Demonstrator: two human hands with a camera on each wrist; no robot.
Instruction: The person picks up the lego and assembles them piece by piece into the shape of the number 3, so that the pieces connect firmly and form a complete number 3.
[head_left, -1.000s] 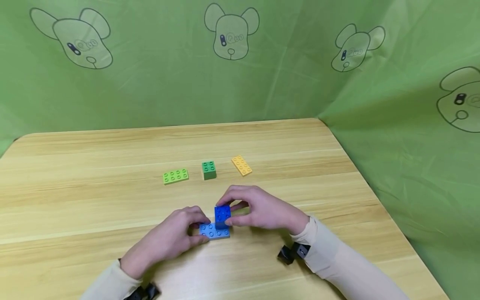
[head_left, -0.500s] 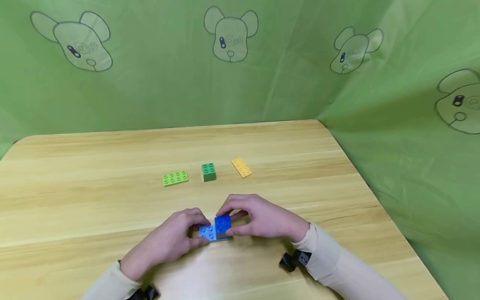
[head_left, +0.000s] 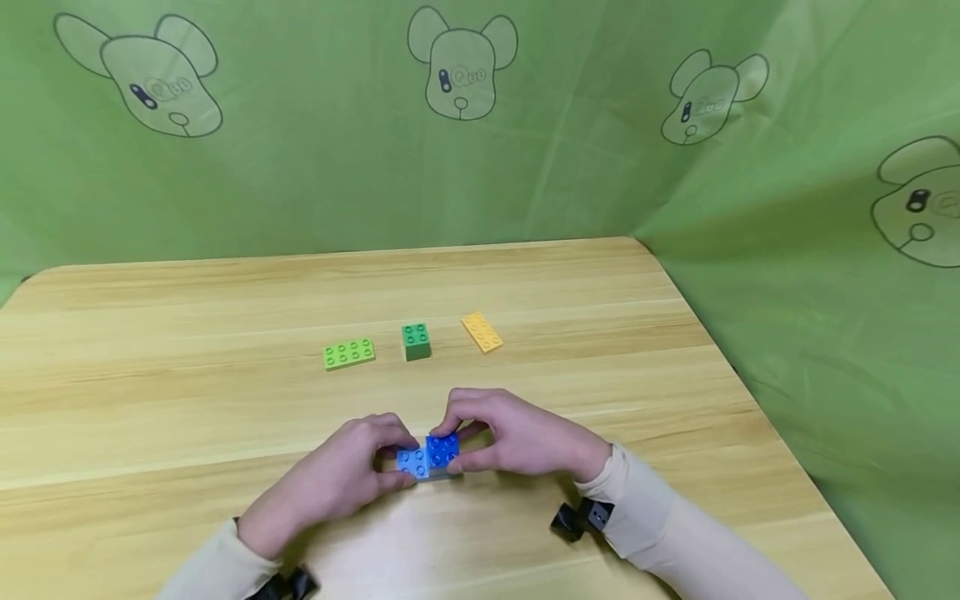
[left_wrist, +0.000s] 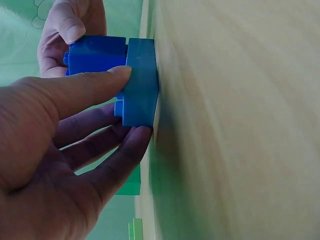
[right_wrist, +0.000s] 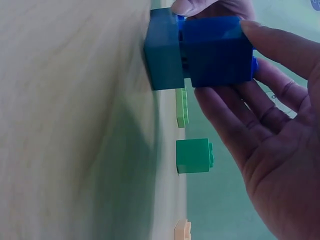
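The left hand pinches the left part of a light blue building brick, flat and eight-studded, on the table. Between thumb and fingers of the right hand is a dark blue square brick with studs up, held over the right half of the light blue one. In the right wrist view a narrow gap with studs shows between the dark blue brick and the light blue brick. The left wrist view shows the left thumb against the light blue brick's side.
Farther back on the wooden table lie a flat lime green brick, a taller dark green brick and a flat yellow-orange brick. A green curtain with printed animal heads hangs behind and to the right.
The right hand has brought the dark blue brick down and slightly nearer the person, over the light blue brick's right studs. The left hand has stayed in place.
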